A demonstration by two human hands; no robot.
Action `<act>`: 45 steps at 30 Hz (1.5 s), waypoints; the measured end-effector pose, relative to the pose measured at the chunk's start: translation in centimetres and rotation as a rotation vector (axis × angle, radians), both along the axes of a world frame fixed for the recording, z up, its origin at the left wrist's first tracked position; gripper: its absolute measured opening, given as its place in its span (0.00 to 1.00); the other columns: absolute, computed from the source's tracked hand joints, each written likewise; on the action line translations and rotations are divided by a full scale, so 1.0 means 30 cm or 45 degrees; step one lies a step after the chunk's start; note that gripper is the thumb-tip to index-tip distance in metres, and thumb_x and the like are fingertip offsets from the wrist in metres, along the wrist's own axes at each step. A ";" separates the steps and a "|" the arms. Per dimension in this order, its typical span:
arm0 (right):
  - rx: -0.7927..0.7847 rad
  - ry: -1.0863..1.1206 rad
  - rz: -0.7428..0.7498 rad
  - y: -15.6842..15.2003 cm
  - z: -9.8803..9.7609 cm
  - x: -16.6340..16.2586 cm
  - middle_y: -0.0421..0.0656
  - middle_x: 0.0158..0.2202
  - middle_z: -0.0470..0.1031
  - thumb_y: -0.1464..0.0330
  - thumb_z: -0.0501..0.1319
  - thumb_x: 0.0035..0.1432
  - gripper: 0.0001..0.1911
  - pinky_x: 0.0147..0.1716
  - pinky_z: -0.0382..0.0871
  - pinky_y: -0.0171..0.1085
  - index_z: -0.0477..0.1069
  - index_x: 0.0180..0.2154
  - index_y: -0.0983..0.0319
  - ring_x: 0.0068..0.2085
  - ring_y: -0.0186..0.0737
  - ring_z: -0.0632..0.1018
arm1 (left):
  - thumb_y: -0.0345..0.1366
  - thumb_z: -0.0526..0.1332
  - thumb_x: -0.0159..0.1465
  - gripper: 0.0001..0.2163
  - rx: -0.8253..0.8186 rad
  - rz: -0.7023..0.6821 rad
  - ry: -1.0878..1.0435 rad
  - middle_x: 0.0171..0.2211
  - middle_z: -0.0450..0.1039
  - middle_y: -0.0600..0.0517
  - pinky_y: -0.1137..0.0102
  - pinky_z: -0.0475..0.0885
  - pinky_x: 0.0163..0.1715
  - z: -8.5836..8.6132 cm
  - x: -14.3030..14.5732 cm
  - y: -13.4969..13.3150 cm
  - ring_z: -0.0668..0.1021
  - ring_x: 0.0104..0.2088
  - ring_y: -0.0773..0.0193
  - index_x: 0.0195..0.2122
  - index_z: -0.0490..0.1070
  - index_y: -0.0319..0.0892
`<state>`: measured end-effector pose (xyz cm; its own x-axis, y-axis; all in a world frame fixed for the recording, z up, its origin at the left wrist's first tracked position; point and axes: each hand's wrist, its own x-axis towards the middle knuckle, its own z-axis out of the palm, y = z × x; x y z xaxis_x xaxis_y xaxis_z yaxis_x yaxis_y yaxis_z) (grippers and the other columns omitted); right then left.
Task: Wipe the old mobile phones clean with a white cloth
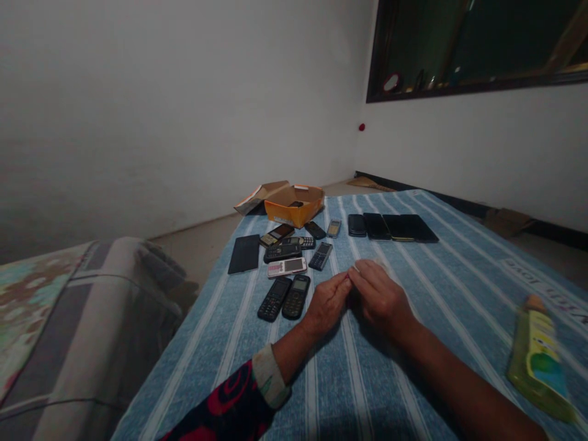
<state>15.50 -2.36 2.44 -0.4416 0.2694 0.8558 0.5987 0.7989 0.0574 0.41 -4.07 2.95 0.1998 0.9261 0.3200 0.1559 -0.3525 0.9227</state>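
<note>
My left hand (324, 303) and my right hand (380, 299) meet over the striped blue cloth, fingertips pressed together. Whatever they pinch is hidden by the fingers. Past the right knuckles shows a bit of pale, whitish material (380, 265), too faint to name. Left of my left hand lie two dark keypad phones, one (296, 297) nearer and another (274, 299) beside it. Just beyond the fingertips is a slim keypad phone (320, 256). A white and pink phone (287, 267) and a black phone (282, 252) lie farther left.
An opened orange box (294, 213) with a phone inside stands at the far end. Dark smartphones (377, 226) lie in a row at the back right, a black tablet-like slab (244, 253) at the left. A yellow-green bottle (542, 361) lies at the right.
</note>
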 end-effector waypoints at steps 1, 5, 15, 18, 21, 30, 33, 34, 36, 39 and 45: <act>0.000 0.006 0.012 0.003 -0.001 0.001 0.56 0.46 0.75 0.78 0.52 0.63 0.17 0.52 0.72 0.53 0.69 0.51 0.68 0.52 0.52 0.74 | 0.46 0.52 0.69 0.19 0.003 0.003 0.007 0.38 0.77 0.47 0.65 0.69 0.48 0.001 0.000 0.000 0.76 0.41 0.57 0.44 0.75 0.36; -0.056 0.054 0.043 0.028 -0.004 0.019 0.54 0.44 0.76 0.78 0.51 0.63 0.17 0.50 0.73 0.50 0.70 0.50 0.66 0.49 0.49 0.76 | 0.47 0.51 0.69 0.20 -0.007 0.035 0.056 0.31 0.74 0.49 0.66 0.70 0.40 0.005 -0.001 0.004 0.74 0.33 0.61 0.38 0.75 0.36; -0.069 0.113 0.040 0.027 0.012 0.024 0.54 0.44 0.76 0.79 0.51 0.62 0.18 0.48 0.75 0.48 0.70 0.51 0.66 0.48 0.48 0.76 | 0.48 0.52 0.68 0.19 -0.020 0.046 0.029 0.30 0.72 0.51 0.68 0.69 0.37 0.009 0.001 0.008 0.72 0.32 0.62 0.37 0.75 0.37; -0.066 0.041 0.062 0.019 0.007 0.013 0.54 0.45 0.75 0.78 0.51 0.63 0.17 0.51 0.73 0.50 0.70 0.51 0.65 0.50 0.49 0.75 | 0.48 0.51 0.68 0.20 -0.007 0.044 0.030 0.26 0.70 0.52 0.68 0.68 0.36 0.006 0.001 0.010 0.70 0.30 0.63 0.32 0.73 0.38; -0.115 0.050 0.023 0.037 -0.004 0.029 0.55 0.45 0.75 0.77 0.51 0.63 0.17 0.50 0.74 0.50 0.70 0.51 0.67 0.50 0.49 0.75 | 0.49 0.51 0.68 0.20 -0.023 0.051 0.043 0.25 0.69 0.52 0.68 0.67 0.34 0.007 0.000 0.011 0.70 0.28 0.63 0.31 0.73 0.38; -0.045 0.037 0.063 0.013 -0.004 0.014 0.54 0.47 0.75 0.78 0.52 0.63 0.18 0.52 0.73 0.50 0.70 0.52 0.65 0.52 0.49 0.75 | 0.48 0.51 0.68 0.18 -0.005 0.014 0.023 0.29 0.71 0.51 0.67 0.69 0.38 0.012 0.002 0.006 0.71 0.32 0.62 0.34 0.73 0.38; -0.058 0.033 0.025 0.023 -0.005 0.023 0.54 0.46 0.76 0.78 0.51 0.62 0.18 0.52 0.72 0.51 0.70 0.52 0.65 0.52 0.49 0.75 | 0.48 0.51 0.68 0.19 -0.022 0.016 0.025 0.28 0.71 0.51 0.68 0.69 0.37 0.013 0.002 0.007 0.71 0.31 0.63 0.34 0.73 0.38; -0.068 0.037 0.005 0.029 -0.005 0.029 0.54 0.45 0.76 0.78 0.51 0.62 0.18 0.51 0.73 0.52 0.70 0.52 0.66 0.51 0.49 0.75 | 0.48 0.51 0.68 0.20 -0.032 0.024 0.028 0.27 0.70 0.51 0.68 0.68 0.36 0.014 0.002 0.007 0.70 0.30 0.63 0.34 0.74 0.38; -0.082 0.056 -0.030 0.038 -0.002 0.040 0.54 0.44 0.76 0.77 0.51 0.63 0.18 0.51 0.73 0.52 0.70 0.51 0.66 0.49 0.49 0.76 | 0.49 0.52 0.67 0.20 -0.045 0.036 0.026 0.27 0.70 0.51 0.68 0.68 0.34 0.017 0.003 0.005 0.70 0.29 0.63 0.35 0.74 0.37; -0.072 0.079 -0.011 0.031 0.003 0.036 0.55 0.45 0.76 0.77 0.51 0.63 0.18 0.51 0.72 0.52 0.71 0.51 0.66 0.50 0.50 0.76 | 0.50 0.52 0.67 0.20 -0.053 0.036 0.031 0.27 0.70 0.52 0.69 0.68 0.34 0.019 0.003 0.003 0.70 0.30 0.63 0.35 0.74 0.38; -0.100 0.066 0.062 0.007 -0.006 0.009 0.55 0.47 0.76 0.77 0.51 0.63 0.18 0.53 0.72 0.53 0.72 0.52 0.65 0.53 0.50 0.75 | 0.49 0.51 0.68 0.19 -0.012 0.011 0.022 0.28 0.70 0.52 0.68 0.68 0.37 0.014 0.001 0.005 0.70 0.31 0.63 0.34 0.73 0.38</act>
